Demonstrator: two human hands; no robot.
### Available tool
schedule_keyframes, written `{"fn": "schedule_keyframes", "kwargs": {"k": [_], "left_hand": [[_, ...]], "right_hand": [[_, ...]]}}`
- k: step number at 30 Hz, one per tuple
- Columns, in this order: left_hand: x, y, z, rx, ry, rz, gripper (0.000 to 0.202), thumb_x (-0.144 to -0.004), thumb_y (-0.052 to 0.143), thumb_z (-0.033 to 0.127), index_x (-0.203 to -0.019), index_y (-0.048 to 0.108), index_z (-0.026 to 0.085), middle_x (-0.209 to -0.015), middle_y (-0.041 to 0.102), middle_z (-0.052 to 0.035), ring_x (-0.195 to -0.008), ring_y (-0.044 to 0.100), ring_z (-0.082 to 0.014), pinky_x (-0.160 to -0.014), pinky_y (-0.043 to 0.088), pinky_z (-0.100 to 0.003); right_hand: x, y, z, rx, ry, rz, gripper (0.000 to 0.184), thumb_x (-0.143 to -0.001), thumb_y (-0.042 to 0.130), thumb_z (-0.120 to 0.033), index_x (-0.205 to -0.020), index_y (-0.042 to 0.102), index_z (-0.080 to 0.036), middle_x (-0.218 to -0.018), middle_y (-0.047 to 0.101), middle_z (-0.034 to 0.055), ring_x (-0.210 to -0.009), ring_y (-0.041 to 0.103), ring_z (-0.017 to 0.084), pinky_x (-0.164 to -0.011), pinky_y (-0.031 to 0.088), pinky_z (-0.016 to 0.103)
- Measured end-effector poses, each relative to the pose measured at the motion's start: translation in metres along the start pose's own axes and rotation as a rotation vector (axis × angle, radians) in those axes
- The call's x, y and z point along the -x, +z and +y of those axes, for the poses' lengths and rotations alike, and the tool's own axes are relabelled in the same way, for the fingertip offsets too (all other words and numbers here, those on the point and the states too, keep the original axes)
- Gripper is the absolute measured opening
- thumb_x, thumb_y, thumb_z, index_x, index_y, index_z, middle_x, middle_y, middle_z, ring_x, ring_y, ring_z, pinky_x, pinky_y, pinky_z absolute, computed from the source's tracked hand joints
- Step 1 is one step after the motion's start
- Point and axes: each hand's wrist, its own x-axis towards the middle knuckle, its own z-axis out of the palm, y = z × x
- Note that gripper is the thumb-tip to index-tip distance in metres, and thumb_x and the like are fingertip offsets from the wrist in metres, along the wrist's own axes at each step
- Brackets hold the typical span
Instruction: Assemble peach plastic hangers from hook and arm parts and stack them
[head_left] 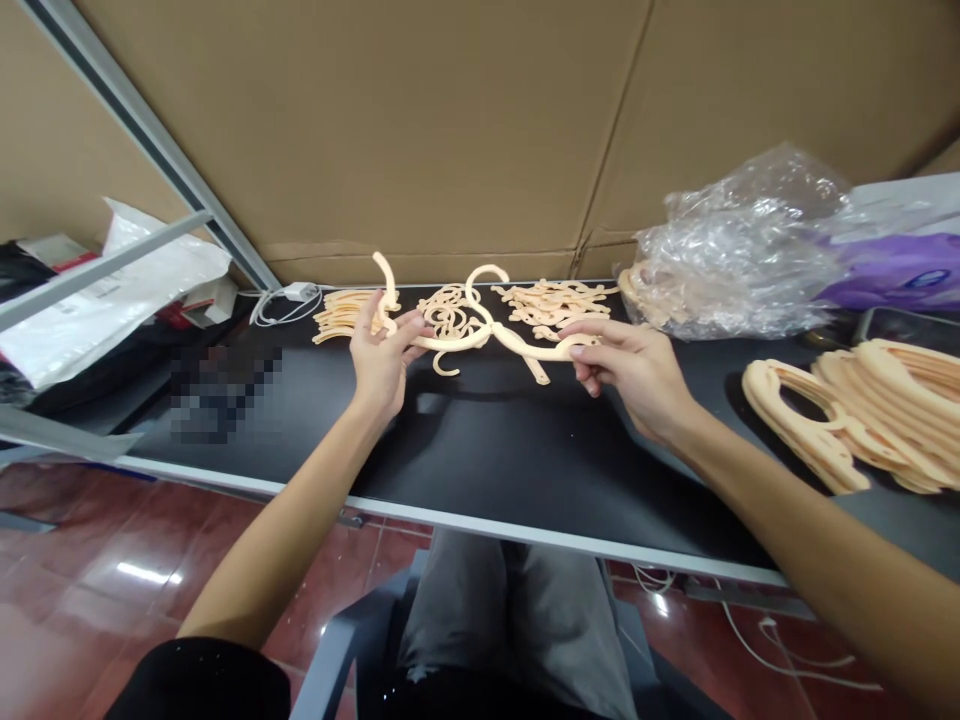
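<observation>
A cream plastic clothes hanger [514, 342] is held up over the black tabletop [480, 450], its hook curving upward and its arms spread to both sides. My left hand [379, 365] is closed around the end of its left arm. A curved cream piece [385, 275] stands up from the same fingers; whether it joins the hanger I cannot tell. My right hand [637, 372] pinches the end of the right arm between thumb and fingers. Behind the hanger lie a pile of cream hooks [448, 305], curved strips [337, 318] to the left and smaller cream parts [559, 300] to the right.
On the right, stacked cream hanger pieces [892, 400] lie near a clear plastic bag [750, 250] and a purple package [896, 270]. A white cable [289, 300] rests at the back left, by a metal frame post [165, 150]. Cardboard [420, 130] lines the back.
</observation>
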Motion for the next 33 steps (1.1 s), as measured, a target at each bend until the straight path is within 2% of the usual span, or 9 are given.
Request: {"fn": "schedule_keyframes", "kwargs": {"k": [4, 6, 8, 12, 14, 18, 24, 29, 33], "left_hand": [[0.003, 0.001, -0.007, -0.084, -0.022, -0.145, 0.038, -0.067, 0.085, 0.024, -0.102, 0.073, 0.016, -0.094, 0.073, -0.0057, -0.076, 0.07, -0.0163, -0.069, 0.06, -0.029], [0.005, 0.002, -0.009, -0.097, -0.05, -0.185, 0.028, -0.07, 0.084, 0.034, -0.086, 0.075, 0.012, -0.099, 0.072, -0.0086, -0.082, 0.068, -0.0176, -0.068, 0.06, -0.029], [0.006, 0.003, -0.009, -0.085, -0.092, -0.19, 0.023, -0.073, 0.082, 0.031, -0.079, 0.075, 0.01, -0.1, 0.072, -0.01, -0.083, 0.067, -0.0167, -0.068, 0.06, -0.028], [0.002, 0.003, -0.006, -0.017, -0.153, -0.183, 0.016, -0.07, 0.076, 0.008, -0.085, 0.075, 0.01, -0.086, 0.072, -0.006, -0.072, 0.066, -0.0119, -0.072, 0.058, -0.025], [0.0, 0.002, -0.003, 0.074, -0.18, -0.15, 0.015, -0.071, 0.072, 0.003, -0.084, 0.073, 0.011, -0.079, 0.07, -0.0029, -0.07, 0.066, -0.01, -0.074, 0.057, -0.023], [-0.002, 0.001, 0.002, 0.225, -0.231, -0.113, 0.012, -0.078, 0.066, 0.003, -0.076, 0.067, 0.014, -0.081, 0.07, -0.0014, -0.081, 0.068, -0.0091, -0.087, 0.055, -0.02], [0.0, 0.0, -0.001, 0.246, -0.266, -0.155, 0.008, -0.085, 0.066, 0.009, -0.087, 0.069, 0.016, -0.093, 0.074, -0.0028, -0.089, 0.07, -0.0108, -0.095, 0.054, -0.023], [0.001, 0.0, -0.004, 0.143, -0.256, -0.219, 0.01, -0.085, 0.068, 0.012, -0.094, 0.071, 0.015, -0.095, 0.074, -0.004, -0.086, 0.069, -0.01, -0.093, 0.053, -0.024], [0.006, 0.002, -0.008, 0.059, -0.256, -0.307, 0.016, -0.078, 0.077, 0.015, -0.094, 0.075, 0.013, -0.092, 0.075, -0.0059, -0.081, 0.069, -0.0114, -0.087, 0.053, -0.025]], "right_hand": [[-0.001, 0.0, -0.003, -0.041, 0.007, 0.076, 0.022, -0.067, 0.071, -0.021, -0.088, 0.075, -0.017, -0.051, 0.057, -0.0037, -0.045, 0.048, 0.01, -0.041, 0.036, 0.022], [-0.002, 0.0, -0.002, -0.054, 0.011, 0.1, 0.021, -0.067, 0.071, -0.021, -0.088, 0.074, -0.017, -0.051, 0.057, -0.0036, -0.045, 0.048, 0.01, -0.041, 0.036, 0.022], [-0.003, 0.0, -0.001, -0.06, 0.011, 0.114, 0.021, -0.068, 0.07, -0.021, -0.088, 0.074, -0.017, -0.051, 0.057, -0.0036, -0.044, 0.048, 0.01, -0.04, 0.036, 0.023], [-0.004, 0.001, 0.0, -0.069, 0.009, 0.121, 0.022, -0.068, 0.069, -0.02, -0.09, 0.074, -0.017, -0.051, 0.057, -0.0039, -0.044, 0.048, 0.01, -0.041, 0.037, 0.023], [-0.003, 0.001, -0.001, -0.072, 0.017, 0.119, 0.024, -0.067, 0.069, -0.019, -0.091, 0.074, -0.017, -0.051, 0.057, -0.0041, -0.044, 0.048, 0.01, -0.041, 0.037, 0.023], [-0.002, -0.001, -0.002, -0.072, 0.046, 0.097, 0.027, -0.068, 0.067, -0.021, -0.092, 0.077, -0.017, -0.052, 0.058, -0.0028, -0.046, 0.049, 0.011, -0.042, 0.036, 0.024], [-0.004, -0.003, 0.0, 0.014, 0.001, 0.09, 0.016, -0.063, 0.062, -0.018, -0.068, 0.077, -0.014, -0.057, 0.065, 0.0023, -0.042, 0.046, 0.008, -0.041, 0.032, 0.025], [-0.004, -0.003, 0.001, -0.034, 0.019, 0.059, 0.02, -0.061, 0.074, -0.021, -0.08, 0.075, -0.015, -0.059, 0.064, -0.0011, -0.044, 0.05, 0.009, -0.043, 0.04, 0.025], [-0.003, -0.002, 0.001, -0.041, -0.02, 0.048, 0.027, -0.059, 0.081, -0.022, -0.084, 0.073, -0.016, -0.058, 0.062, -0.0031, -0.048, 0.054, 0.01, -0.049, 0.045, 0.025]]}}
